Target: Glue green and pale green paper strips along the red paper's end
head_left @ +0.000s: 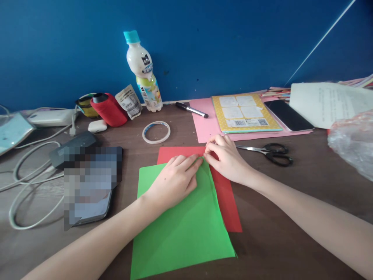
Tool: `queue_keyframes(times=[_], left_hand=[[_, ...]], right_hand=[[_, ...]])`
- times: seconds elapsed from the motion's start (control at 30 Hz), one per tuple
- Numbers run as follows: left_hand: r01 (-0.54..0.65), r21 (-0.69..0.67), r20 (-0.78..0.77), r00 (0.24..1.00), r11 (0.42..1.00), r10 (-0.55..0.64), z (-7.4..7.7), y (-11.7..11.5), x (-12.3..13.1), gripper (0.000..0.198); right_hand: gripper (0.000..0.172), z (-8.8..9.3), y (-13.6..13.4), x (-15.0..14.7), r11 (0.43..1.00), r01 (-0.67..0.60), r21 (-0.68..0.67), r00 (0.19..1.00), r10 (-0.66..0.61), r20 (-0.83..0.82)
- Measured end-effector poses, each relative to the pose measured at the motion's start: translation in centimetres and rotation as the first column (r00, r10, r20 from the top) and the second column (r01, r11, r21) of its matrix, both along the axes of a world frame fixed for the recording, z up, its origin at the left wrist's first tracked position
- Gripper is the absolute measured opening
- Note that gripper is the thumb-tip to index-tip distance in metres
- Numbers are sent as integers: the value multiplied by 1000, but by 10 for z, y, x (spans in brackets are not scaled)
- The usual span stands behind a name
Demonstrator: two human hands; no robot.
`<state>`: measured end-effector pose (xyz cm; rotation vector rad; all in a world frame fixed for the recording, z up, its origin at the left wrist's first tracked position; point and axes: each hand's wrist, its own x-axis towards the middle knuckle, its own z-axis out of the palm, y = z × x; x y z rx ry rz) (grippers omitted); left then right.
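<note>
A green paper sheet [183, 225] lies on the brown table in front of me, over a red paper sheet [225, 198] that shows along its top and right side. My left hand [175, 181] rests flat on the green sheet's upper part, its fingers reaching the top right corner. At that same corner my right hand [225, 159] pinches the green paper's edge with curled fingers. The corner itself is mostly hidden under my fingers.
Scissors [269, 151] lie right of my hands. A tape ring [156, 132], a black marker [191, 110], a drink bottle [144, 74], pink paper [205, 124] with a yellow sticker pad [244, 113], two phones [288, 116], cables [32, 171] and a plastic bag [354, 140] surround them.
</note>
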<state>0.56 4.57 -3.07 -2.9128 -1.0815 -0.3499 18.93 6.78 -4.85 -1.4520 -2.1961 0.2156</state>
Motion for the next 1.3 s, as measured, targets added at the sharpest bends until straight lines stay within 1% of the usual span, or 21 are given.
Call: queue_keyframes(times=[0.13, 0.43, 0.6, 0.7, 0.83, 0.93, 1.0, 1.07, 1.17, 1.3], left_hand=[[-5, -11, -2, 1000, 1000, 5, -1, 0, 0, 40], [-15, 18, -39, 999, 1000, 15, 1, -1, 2, 41], [-12, 19, -26, 1000, 1000, 13, -1, -1, 1, 41], [-8, 22, -5, 1000, 1000, 8, -3, 1, -2, 40], [1, 80, 12, 1000, 997, -2, -3, 2, -5, 36], [13, 127, -5, 1000, 992, -12, -1, 0, -5, 32], [14, 131, -12, 1000, 991, -13, -1, -3, -3, 32], [0, 134, 3, 1000, 991, -1, -2, -6, -2, 33], [-14, 137, 42, 999, 990, 9, -6, -9, -3, 35], [-10, 113, 68, 998, 994, 2, -9, -7, -5, 35]], right_hand=[[12, -1, 0, 0, 1000, -9, 6, 1000, 10, -7], [13, -2, 0, 0, 1000, -9, 10, 1000, 9, -5], [13, 0, -1, 0, 1000, -10, 1, 1000, 10, -21], [10, 2, -1, 1, 1000, -15, -11, 998, 14, -55], [6, 3, -1, 4, 999, -43, -17, 995, 41, -87], [7, 3, -3, 4, 999, -29, -23, 998, 28, -58], [8, 4, -4, 4, 999, -38, -1, 999, 38, -37], [8, 6, -7, 4, 996, -84, 40, 996, 85, -18], [13, 8, -11, 6, 980, -157, 124, 987, 151, 55], [17, 10, -17, 9, 955, -185, 233, 976, 150, 157]])
